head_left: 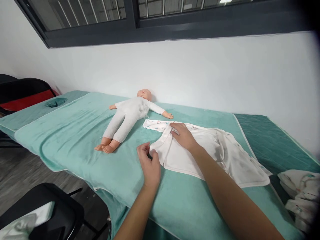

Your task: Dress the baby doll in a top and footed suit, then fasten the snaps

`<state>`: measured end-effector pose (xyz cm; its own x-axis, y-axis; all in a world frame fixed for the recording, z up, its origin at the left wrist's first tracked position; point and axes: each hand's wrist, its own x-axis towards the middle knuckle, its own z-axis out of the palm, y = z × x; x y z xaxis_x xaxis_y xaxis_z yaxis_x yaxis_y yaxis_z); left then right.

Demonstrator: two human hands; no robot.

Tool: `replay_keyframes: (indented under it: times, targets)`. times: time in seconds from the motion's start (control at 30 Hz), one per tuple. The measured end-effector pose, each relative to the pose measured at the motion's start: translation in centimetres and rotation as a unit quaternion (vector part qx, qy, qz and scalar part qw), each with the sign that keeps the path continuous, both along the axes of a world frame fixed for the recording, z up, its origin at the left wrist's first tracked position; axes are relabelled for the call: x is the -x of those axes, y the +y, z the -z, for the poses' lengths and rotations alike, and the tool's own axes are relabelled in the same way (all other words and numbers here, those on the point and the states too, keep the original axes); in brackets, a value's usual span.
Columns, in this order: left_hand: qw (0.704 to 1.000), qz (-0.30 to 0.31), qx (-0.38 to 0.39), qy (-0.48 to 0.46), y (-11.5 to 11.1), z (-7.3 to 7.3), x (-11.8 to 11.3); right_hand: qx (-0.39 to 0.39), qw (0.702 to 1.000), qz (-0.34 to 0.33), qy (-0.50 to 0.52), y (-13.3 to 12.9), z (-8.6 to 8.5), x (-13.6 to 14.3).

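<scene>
A white baby garment point(190, 160) lies spread on the green-covered bed point(82, 143), with a printed strip showing at its upper left. My left hand point(150, 163) pinches the garment's left edge between thumb and fingers. Higher and to the right, my right hand point(183, 135) has its fingers closed on the fabric near the printed strip. A baby doll point(130, 113) in a white suit lies on its back to the left of the garment, its head toward the wall and one arm stretched toward the cloth. Neither hand touches the doll.
Folded printed cloths point(301, 193) sit at the lower right. A black chair point(47, 206) holding a pale item stands at the lower left. Another black and red chair point(27, 95) is at the far left. The white wall point(200, 73) and window run behind the bed.
</scene>
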<state>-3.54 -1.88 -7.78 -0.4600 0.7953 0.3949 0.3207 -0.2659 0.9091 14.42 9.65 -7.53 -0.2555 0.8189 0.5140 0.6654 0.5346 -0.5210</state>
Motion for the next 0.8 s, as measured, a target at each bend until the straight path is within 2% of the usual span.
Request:
replay_keyframes:
  times: [0.13, 0.27, 0.37, 0.5, 0.6, 0.7, 0.8]
  targets:
    - [1.0, 0.006, 0.018, 0.008, 0.2, 0.1, 0.0, -0.04, 0.999, 0.023, -0.011, -0.5, -0.5, 0.2]
    - [1.0, 0.005, 0.023, 0.008, 0.2, -0.1, -0.1, -0.028, 0.999, 0.044, -0.006, -0.9, -0.8, 0.1]
    - [0.999, -0.002, 0.028, -0.026, 0.3, -0.6, 0.2, -0.011, 0.999, 0.027, -0.013, -0.8, -0.8, -0.1]
    - [0.996, -0.045, 0.048, -0.063, 0.9, -1.5, 1.9, -0.008, 1.0, 0.009, -0.026, -0.8, -0.6, -0.1]
    - [0.997, -0.071, 0.037, 0.001, 2.7, -2.1, 3.3, 0.001, 0.999, 0.015, -0.044, -1.0, -0.6, -0.1]
    - [0.994, -0.023, 0.028, 0.108, 5.8, -3.1, 3.6, 0.015, 0.998, 0.031, -0.055, -1.2, -0.7, 0.0]
    - [0.963, 0.098, 0.08, 0.239, 9.6, -4.5, 2.2, 0.033, 0.996, 0.063, -0.055, -1.2, -0.7, 0.0]
